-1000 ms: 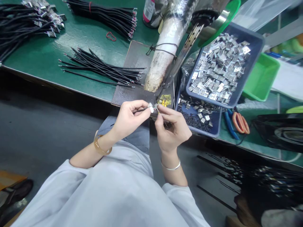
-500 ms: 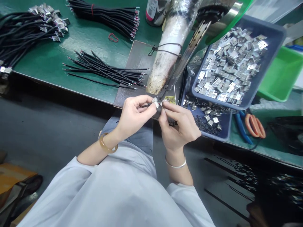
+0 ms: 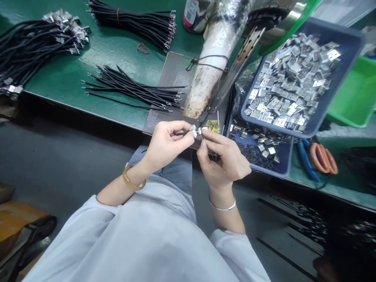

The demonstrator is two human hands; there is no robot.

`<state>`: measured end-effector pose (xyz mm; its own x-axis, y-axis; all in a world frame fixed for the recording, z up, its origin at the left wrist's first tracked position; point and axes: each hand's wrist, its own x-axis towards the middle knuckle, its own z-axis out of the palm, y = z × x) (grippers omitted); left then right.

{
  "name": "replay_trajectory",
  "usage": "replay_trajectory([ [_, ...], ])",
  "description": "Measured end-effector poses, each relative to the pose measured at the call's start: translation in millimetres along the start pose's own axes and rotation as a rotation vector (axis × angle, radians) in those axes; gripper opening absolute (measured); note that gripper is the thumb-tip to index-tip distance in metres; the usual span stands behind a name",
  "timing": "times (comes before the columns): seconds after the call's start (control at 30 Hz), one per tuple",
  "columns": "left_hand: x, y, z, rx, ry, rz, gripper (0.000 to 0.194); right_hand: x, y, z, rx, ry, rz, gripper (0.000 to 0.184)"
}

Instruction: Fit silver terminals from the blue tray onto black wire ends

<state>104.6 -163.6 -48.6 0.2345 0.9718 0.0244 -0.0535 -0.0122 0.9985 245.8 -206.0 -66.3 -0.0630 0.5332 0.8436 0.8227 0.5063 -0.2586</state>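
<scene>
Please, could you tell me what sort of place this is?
Most likely a cable assembly workshop: a tied bundle of black cables lies on a green workbench, a blue tray holds many small metal parts, and the left hand pinches a thin cable.

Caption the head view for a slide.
Left hand pinching a black cable, right hand close to its end, near a blue tray of small metal parts.
</scene>
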Motion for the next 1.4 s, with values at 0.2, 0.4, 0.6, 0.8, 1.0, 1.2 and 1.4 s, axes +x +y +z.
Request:
replay_trajectory([
  [0.2,-5.1,0.6,0.7,0.036,-0.020,0.053,0.017,4.0,-4.8,-3.8,0.066,0.020,0.185,0.014],
  [0.4,-2.3,-0.4,0.0,0.046,0.015,0.107,0.018,8.6,-8.5,-5.3,0.269,-0.090,0.436,0.013],
  [0.6,2.9,0.5,-0.4,0.075,0.023,0.059,0.022,10.8,-6.6,-3.1,0.274,-0.098,0.434,0.013],
  [0.8,4.8,5.7,-0.7,0.091,0.030,0.148,0.016,15.3,-9.3,-3.9,0.217,-0.074,0.390,0.013],
  [1.0,5.7,9.7,-5.2,0.107,-0.028,0.099,0.016,15.6,-11.9,-9.4,0.183,-0.111,0.337,0.015],
  [1.2,4.9,10.9,-7.6,0.131,-0.061,0.020,0.016,12.0,-11.4,-9.6,0.172,-0.132,0.359,0.015],
  [1.4,0.9,6.1,-6.3,0.163,-0.036,0.059,0.017,12.2,-11.5,-8.1,0.229,-0.115,0.444,0.012],
])
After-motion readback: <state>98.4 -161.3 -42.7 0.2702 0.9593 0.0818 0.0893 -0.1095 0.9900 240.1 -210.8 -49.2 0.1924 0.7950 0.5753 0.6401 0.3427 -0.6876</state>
